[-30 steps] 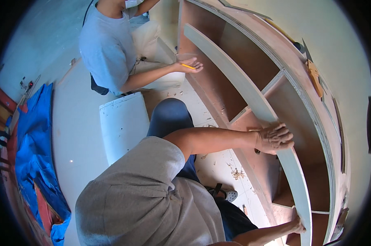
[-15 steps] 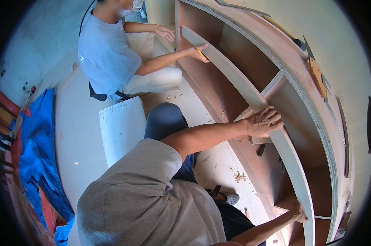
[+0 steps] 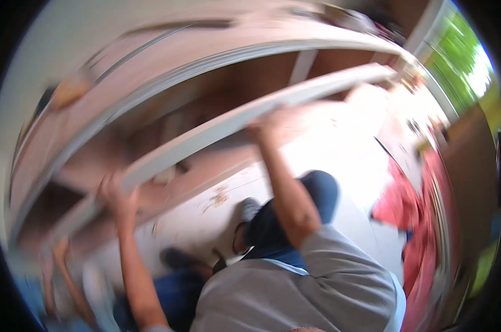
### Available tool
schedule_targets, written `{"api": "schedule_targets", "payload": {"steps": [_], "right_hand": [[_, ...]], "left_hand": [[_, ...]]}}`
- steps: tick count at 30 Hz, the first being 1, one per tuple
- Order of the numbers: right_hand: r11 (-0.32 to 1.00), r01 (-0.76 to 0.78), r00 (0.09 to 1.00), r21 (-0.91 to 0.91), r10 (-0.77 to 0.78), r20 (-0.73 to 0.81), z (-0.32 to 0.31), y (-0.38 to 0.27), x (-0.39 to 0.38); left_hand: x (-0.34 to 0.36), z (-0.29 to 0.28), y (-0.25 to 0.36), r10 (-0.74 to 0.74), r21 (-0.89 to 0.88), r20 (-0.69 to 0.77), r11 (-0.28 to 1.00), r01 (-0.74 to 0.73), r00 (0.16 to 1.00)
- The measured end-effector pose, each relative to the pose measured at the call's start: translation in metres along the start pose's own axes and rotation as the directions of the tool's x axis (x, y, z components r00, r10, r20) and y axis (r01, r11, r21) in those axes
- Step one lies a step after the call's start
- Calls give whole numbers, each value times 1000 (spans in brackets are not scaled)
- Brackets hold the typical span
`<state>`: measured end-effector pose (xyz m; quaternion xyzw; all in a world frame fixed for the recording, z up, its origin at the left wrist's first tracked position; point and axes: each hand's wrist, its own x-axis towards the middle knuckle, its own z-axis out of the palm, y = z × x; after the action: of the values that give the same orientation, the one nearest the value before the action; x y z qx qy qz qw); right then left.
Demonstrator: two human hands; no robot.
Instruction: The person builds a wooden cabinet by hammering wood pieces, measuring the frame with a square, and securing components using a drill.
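A long, pale wooden board [image 3: 189, 141] runs lengthwise in front of an open wooden cabinet [image 3: 167, 72]. My left hand [image 3: 117, 193] grips the board toward its left part, fingers over the edge. Farther right, my right hand [image 3: 270, 120] is closed on the near edge of the same board. Motion blurs both hands, so single fingers are hard to make out. At the far left, a co-worker's hands [image 3: 60, 250] are at the board's other end; whether they hold it is unclear.
Tools, including one with an orange-brown handle [image 3: 70, 93], lie blurred on the cabinet top. Wood shavings [image 3: 218, 198] are scattered on the pale tiled floor [image 3: 350, 193]. Red cloth [image 3: 397, 199] lies to the right, beside a brown panel [image 3: 471, 166].
My view has swung to the right, bringing the board's right end and the bright opening into sight. The co-worker now shows only at the lower left. Both my hands remain on the board.
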<state>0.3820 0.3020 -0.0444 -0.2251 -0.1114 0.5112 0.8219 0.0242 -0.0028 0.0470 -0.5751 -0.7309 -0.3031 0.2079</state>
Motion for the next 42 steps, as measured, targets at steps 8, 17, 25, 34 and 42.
{"api": "schedule_targets", "payload": {"steps": [8, 17, 25, 34, 42], "right_hand": [[929, -227, 970, 293, 241, -13, 1, -35, 0], [881, -402, 889, 249, 441, -123, 7, -18, -40], [836, -475, 870, 274, 493, 6, -17, -3, -27], [767, -610, 792, 200, 582, 182, -20, -19, -32], [710, -694, 712, 120, 650, 267, -21, -31, -27]], "left_hand": [[-24, 43, -2, 296, 252, -133, 933, -257, 946], [-50, 50, -35, 216, 305, -14, 931, -202, 976], [-49, 57, -35, 207, 329, 24, 922, -203, 978], [-42, 44, 27, 294, 185, 7, 939, -290, 956], [49, 90, 198, 185, -91, 599, 982, -163, 779]]}}
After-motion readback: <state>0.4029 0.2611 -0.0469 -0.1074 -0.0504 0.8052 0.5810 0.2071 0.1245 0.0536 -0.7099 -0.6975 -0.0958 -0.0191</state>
